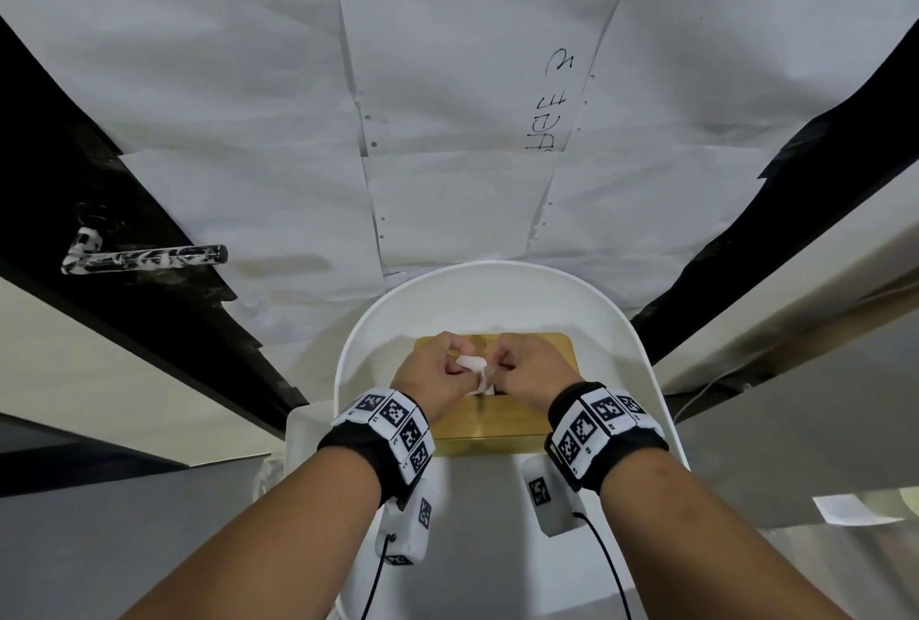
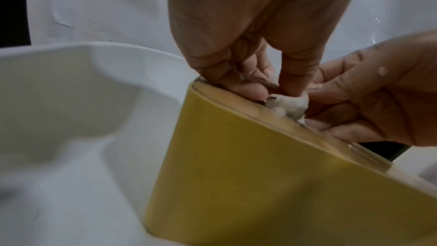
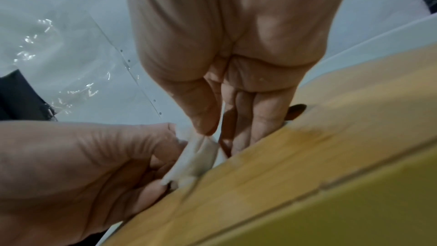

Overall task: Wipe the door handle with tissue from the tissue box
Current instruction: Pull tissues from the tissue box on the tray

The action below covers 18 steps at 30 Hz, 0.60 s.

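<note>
A yellow tissue box (image 1: pixel 497 443) with a wooden lid (image 3: pixel 295 156) sits on a white chair seat. A crumpled white tissue (image 1: pixel 475 369) sticks up from the lid's slot. My left hand (image 1: pixel 460 363) pinches the tissue (image 2: pixel 292 104) from the left, thumb and fingers curled. From the other side my right hand (image 1: pixel 497 369) pinches the tissue (image 3: pixel 194 158) with its thumb, the other fingers reaching down to the slot. The door handle (image 1: pixel 144 259), a dark bar smeared with white, is on the door at the far left, well away from both hands.
The white chair (image 1: pixel 641 370) stands against a door covered with taped white paper sheets (image 1: pixel 447 97). Black door edges (image 1: pixel 99 181) run down both sides. Cables hang from both wrist cameras near the chair's front edge.
</note>
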### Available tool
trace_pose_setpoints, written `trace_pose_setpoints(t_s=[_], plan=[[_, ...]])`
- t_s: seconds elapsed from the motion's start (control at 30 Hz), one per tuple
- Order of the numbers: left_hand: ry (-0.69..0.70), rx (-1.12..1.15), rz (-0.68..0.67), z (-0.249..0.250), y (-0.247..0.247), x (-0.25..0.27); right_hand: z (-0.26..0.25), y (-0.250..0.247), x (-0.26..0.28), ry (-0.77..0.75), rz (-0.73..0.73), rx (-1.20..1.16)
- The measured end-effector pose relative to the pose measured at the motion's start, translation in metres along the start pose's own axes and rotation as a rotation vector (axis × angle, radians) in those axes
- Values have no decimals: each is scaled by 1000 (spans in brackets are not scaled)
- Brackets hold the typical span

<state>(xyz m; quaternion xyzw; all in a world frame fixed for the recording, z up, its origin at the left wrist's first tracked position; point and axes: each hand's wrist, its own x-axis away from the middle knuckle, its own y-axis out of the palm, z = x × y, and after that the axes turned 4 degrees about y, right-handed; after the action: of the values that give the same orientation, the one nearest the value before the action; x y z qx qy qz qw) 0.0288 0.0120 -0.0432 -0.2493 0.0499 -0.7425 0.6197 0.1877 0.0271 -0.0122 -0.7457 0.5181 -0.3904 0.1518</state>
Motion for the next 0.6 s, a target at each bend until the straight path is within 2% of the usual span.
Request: trace_pose_setpoints(t_s=[0.27, 0.5, 0.6], plan=[[-35, 100, 94, -3, -5, 5, -2, -6, 0, 7, 127, 43], [40, 134, 103, -8, -5, 10, -11, -3, 6, 18, 24, -37], [0, 163, 78, -8, -6, 11, -12, 0, 6, 17, 83, 53]])
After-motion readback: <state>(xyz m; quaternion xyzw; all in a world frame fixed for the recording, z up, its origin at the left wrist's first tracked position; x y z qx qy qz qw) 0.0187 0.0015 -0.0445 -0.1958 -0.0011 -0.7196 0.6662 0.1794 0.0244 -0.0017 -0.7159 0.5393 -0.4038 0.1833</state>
